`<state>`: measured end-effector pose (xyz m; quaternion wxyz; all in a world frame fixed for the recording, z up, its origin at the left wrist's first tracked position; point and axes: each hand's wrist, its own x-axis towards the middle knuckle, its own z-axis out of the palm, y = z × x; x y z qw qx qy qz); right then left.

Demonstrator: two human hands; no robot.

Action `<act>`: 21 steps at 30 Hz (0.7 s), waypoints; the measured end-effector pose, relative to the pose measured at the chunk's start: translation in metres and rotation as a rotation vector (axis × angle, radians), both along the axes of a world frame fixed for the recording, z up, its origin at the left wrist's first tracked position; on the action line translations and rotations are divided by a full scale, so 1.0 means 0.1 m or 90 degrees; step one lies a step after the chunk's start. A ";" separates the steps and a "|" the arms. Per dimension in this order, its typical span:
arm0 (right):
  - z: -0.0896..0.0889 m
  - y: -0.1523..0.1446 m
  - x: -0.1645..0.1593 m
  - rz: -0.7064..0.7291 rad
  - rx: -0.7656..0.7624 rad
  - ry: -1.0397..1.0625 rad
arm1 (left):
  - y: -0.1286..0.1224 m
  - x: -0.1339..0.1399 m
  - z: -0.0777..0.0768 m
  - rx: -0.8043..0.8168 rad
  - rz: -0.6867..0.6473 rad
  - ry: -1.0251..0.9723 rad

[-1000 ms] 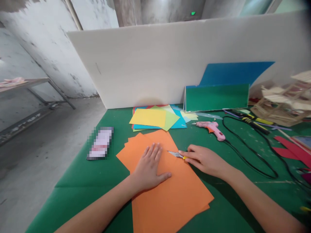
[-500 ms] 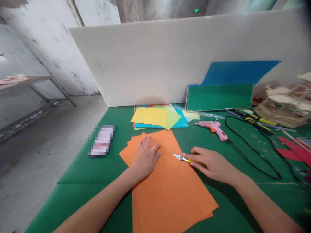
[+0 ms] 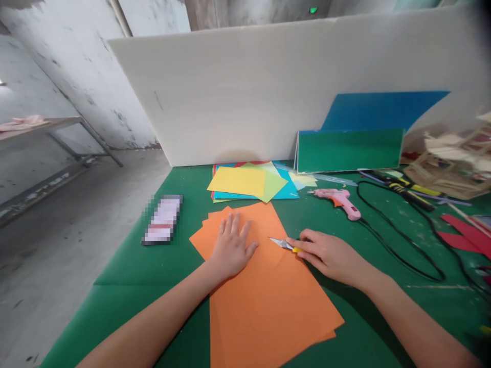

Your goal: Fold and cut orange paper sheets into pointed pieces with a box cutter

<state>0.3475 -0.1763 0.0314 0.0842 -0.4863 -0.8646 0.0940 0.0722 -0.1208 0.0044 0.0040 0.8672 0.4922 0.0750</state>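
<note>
Several sheets of orange paper (image 3: pixel 264 312) lie fanned in a loose stack in front of me. My left hand (image 3: pixel 233 249) rests flat on the top sheet, fingers spread. My right hand (image 3: pixel 326 255) grips a craft knife (image 3: pixel 283 244) with a yellow handle, most of which the fingers hide. Its silver blade points left over the orange paper, near the right edge of the stack. Whether the tip touches the sheet I cannot tell.
Coloured paper (image 3: pixel 238 181) lies behind the orange stack. A blurred phone (image 3: pixel 164 220) is at left. To the right are a pink glue gun (image 3: pixel 339 199) with a black cord, pliers (image 3: pixel 410 194), red strips (image 3: pixel 464 235) and a wooden model (image 3: pixel 452 163). A white board (image 3: pixel 230 97) stands behind.
My left hand's fingers have spread wider and flattened on the paper. The knife in my right hand has shifted slightly to the left. The view has tilted a little.
</note>
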 end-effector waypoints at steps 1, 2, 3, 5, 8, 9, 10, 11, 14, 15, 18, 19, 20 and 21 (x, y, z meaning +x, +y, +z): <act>0.00 0.00 -0.01 0.000 0.003 0.003 | 0.00 0.00 -0.01 -0.001 0.002 0.000; 0.00 0.01 -0.01 -0.001 0.008 0.007 | 0.01 0.00 -0.01 -0.001 0.003 0.000; 0.00 0.01 -0.02 -0.001 0.012 0.010 | 0.01 -0.01 -0.02 -0.002 0.005 0.000; 0.00 0.02 -0.04 0.000 0.021 0.008 | 0.02 -0.01 -0.04 -0.005 0.006 0.004; 0.00 0.04 -0.07 0.001 0.027 -0.001 | 0.03 -0.01 -0.07 -0.002 0.006 0.005; 0.01 0.05 -0.08 0.003 0.031 -0.002 | 0.04 -0.01 -0.08 0.002 0.004 0.001; 0.01 0.06 -0.09 0.004 0.036 -0.003 | 0.04 -0.01 -0.10 0.006 0.002 -0.001; 0.01 0.07 -0.10 0.007 0.041 -0.006 | 0.04 -0.01 -0.10 0.009 0.001 -0.002; 0.00 0.12 -0.12 0.017 0.054 -0.028 | 0.04 -0.02 -0.11 0.013 0.002 -0.001; 0.00 0.13 -0.13 0.018 0.057 -0.035 | 0.04 -0.01 -0.11 0.012 0.004 0.000; -0.01 0.17 -0.15 0.023 0.062 -0.042 | 0.03 -0.01 -0.09 0.001 0.007 0.005; -0.01 0.18 -0.16 0.026 0.063 -0.041 | 0.03 -0.01 -0.08 -0.002 0.007 0.006; -0.01 0.19 -0.17 0.029 0.066 -0.039 | 0.03 -0.01 -0.08 -0.001 0.007 0.005; -0.01 0.21 -0.17 0.031 0.069 -0.037 | 0.03 -0.01 -0.08 0.002 0.005 0.002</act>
